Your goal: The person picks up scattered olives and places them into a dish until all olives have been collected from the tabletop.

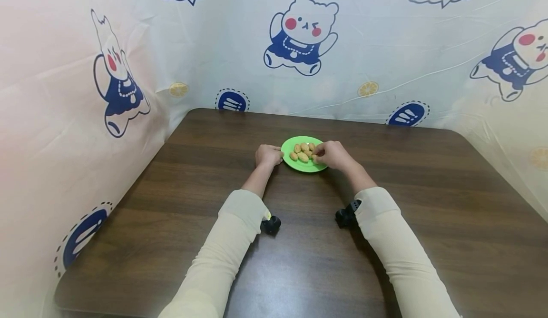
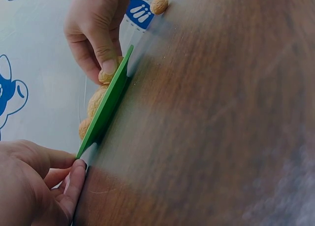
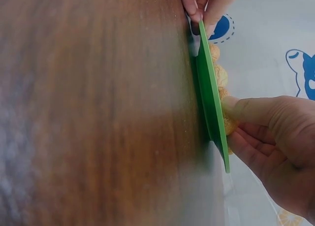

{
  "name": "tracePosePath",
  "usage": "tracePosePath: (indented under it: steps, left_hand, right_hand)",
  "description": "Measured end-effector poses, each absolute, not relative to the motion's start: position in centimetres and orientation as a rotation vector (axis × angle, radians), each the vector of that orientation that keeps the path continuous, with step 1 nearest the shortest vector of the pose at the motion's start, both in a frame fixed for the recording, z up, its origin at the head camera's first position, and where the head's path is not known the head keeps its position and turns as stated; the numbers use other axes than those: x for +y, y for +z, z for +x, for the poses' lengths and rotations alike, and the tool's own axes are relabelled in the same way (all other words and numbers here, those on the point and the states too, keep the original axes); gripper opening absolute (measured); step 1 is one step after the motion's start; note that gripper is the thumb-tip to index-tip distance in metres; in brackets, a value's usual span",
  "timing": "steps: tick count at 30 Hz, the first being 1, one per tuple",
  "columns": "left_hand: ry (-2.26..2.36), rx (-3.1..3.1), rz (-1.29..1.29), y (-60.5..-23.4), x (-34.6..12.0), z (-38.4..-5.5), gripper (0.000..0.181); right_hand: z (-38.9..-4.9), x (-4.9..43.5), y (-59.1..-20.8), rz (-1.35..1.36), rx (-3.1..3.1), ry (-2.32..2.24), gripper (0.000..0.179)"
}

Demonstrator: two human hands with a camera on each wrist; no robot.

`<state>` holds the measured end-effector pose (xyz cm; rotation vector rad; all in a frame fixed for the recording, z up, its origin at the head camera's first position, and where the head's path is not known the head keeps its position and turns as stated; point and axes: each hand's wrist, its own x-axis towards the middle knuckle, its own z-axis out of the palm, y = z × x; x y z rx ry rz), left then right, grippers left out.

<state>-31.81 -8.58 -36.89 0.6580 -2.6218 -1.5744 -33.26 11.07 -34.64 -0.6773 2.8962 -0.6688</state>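
A green plate (image 1: 292, 165) sits on the table with several tan, wrinkled walnuts (image 1: 303, 157) gathered on it. At the plate's left rim, my left hand (image 1: 269, 155) pinches the edge between thumb and fingers, also seen low in the left wrist view. Over the right side, my right hand (image 1: 335, 155) holds a walnut (image 2: 105, 77) between thumb and fingertips, close above the plate's surface. Its fingers partly cover that nut in the right wrist view. Another walnut (image 2: 159, 5) lies off the plate, beyond the right hand in the left wrist view.
The dark wooden table (image 1: 299, 251) has rounded corners. A pale printed curtain (image 1: 239, 37) with cartoon figures hangs behind and along its sides. Black wrist cameras (image 1: 271, 225) are strapped under both sleeves, close over the tabletop.
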Motion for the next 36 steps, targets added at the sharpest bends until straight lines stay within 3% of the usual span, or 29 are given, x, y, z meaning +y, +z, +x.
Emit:
tracePosePath:
  steps: [36]
  left_hand:
    - [-1.605, -2.599, 0.675, -36.89, -8.53, -31.94, 0.02]
  right_hand:
    - [-32.6, 11.8, -34.01, -0.71, 2.904, -0.635, 0.02]
